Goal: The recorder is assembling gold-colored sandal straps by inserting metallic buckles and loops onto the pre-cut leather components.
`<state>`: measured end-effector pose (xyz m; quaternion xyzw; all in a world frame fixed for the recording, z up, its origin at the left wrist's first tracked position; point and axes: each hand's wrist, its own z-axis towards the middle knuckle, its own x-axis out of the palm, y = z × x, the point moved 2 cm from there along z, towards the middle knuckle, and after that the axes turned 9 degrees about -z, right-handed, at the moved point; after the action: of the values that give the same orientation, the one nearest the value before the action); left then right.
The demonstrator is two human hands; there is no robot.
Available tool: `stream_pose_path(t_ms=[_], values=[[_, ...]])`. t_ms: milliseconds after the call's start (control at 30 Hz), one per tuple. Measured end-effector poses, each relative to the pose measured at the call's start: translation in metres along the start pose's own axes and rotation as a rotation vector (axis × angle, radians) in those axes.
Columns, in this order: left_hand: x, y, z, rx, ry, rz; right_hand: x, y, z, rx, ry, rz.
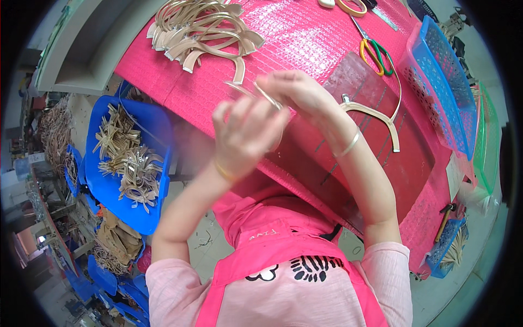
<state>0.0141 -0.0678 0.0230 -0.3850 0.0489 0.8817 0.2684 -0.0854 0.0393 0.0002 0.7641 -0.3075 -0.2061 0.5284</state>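
Observation:
Over the near edge of the pink-covered table, my left hand (245, 133) and my right hand (302, 94) come together, both somewhat blurred. Between their closed fingers runs a narrow beige strap (266, 96), partly hidden by the fingers. Just beyond, a pile of beige and gold curved straps (204, 34) lies on the table, one strap's end pointing toward my hands. A single curved strap (376, 111) with a small buckle-like end rests on the dark red board (406, 174), right of my right wrist.
Scissors (376, 57) with yellow and green handles lie at the far right, near a tape roll (354, 6). Pink and blue baskets (444, 65) line the right side, beside a green basket (490, 147). At left, a blue bin (98, 182) holds bundled straps. A hammer (445, 222) lies at lower right.

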Motion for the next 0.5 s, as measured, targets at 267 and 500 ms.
stream_pose_path(t_ms=[267, 500], values=[[0.017, 0.180, 0.037, -0.316, 0.241, 0.333, -0.070, -0.018, -0.063, -0.082, -0.388, -0.054], [0.093, -0.002, 0.077, -0.050, 0.233, -0.590, -0.180, -0.028, -0.138, -0.112, -0.555, -1.656]])
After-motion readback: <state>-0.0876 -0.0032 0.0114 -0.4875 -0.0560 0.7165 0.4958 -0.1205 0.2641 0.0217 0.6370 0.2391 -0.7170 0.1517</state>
